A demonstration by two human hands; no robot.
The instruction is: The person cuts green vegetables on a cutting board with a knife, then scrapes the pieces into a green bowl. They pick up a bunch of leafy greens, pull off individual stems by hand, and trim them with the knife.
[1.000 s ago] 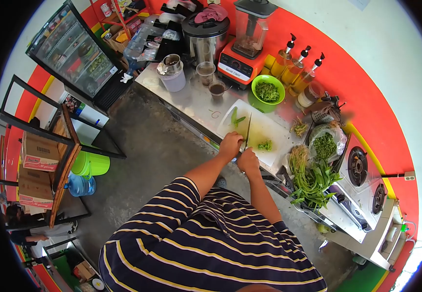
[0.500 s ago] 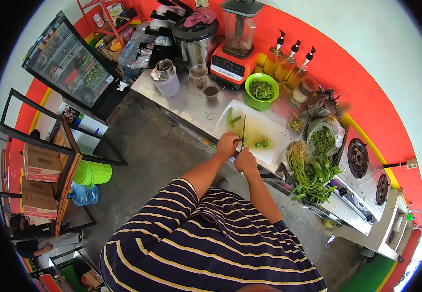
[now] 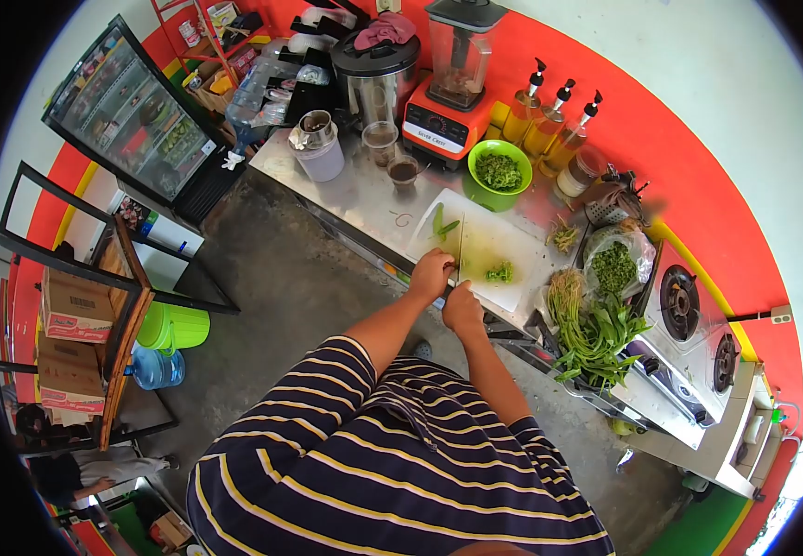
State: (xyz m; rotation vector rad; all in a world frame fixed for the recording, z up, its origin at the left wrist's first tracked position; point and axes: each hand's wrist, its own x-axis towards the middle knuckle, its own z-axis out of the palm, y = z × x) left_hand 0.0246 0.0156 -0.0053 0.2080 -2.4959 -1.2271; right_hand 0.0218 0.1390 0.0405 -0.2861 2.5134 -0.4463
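Observation:
My right hand (image 3: 462, 308) is closed around the handle of a knife (image 3: 461, 252), whose thin blade points away from me over the white cutting board (image 3: 505, 293). Beside the blade, my left hand (image 3: 432, 274) rests at the board's near edge with its fingers curled in; anything under them is hidden. On the board, left of the blade tip, lie green vegetable pieces (image 3: 447, 228) with a long shape. A small heap of chopped greens (image 3: 500, 271) sits to the right of the knife.
Behind the board stands a green bowl (image 3: 492, 196) of chopped leaves. Leafy greens (image 3: 596, 338) and a plastic bag of greens (image 3: 613, 266) lie to the right, near a gas stove (image 3: 698, 320). A blender (image 3: 445, 116), cups and oil bottles (image 3: 542, 125) line the back.
The knife blade has turned more edge-on and looks thinner now. My right hand has shifted slightly left, closer to my left hand. In the lower left background, a person has moved.

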